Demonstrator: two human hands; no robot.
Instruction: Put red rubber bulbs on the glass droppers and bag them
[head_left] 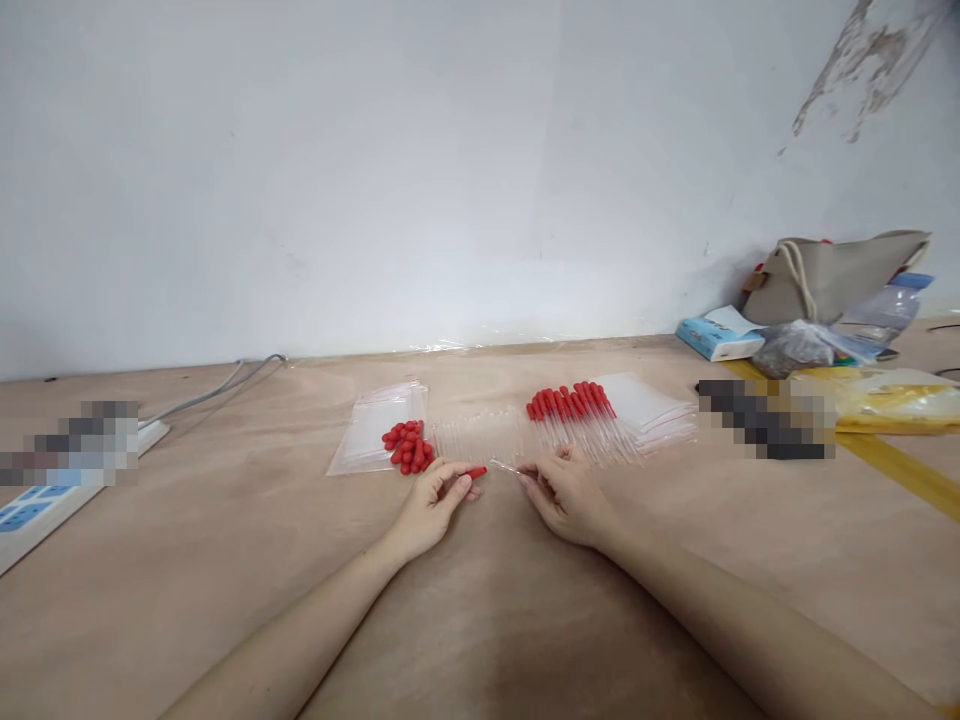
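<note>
My left hand (439, 500) pinches a red rubber dropper bulb (478, 472) between thumb and fingers. Facing it, my right hand (566, 493) holds a thin clear dropper tube (504, 466), its end pointing at the bulb with a small gap between them. Beyond my left hand lies a pile of loose red bulbs (409, 447), partly on clear plastic bags (373, 420). A row of bare clear tubes (480, 433) lies between the piles. Past my right hand, several droppers with red bulbs fitted (574, 402) lie side by side.
More clear bags (660, 412) are stacked right of the droppers. A power strip (82, 495) lies at the left with its grey cable. At the right are a tissue pack (718, 337), a grey bag (832, 280), yellow packaging (892, 400) and a dark blurred object (765, 420). A wall stands behind.
</note>
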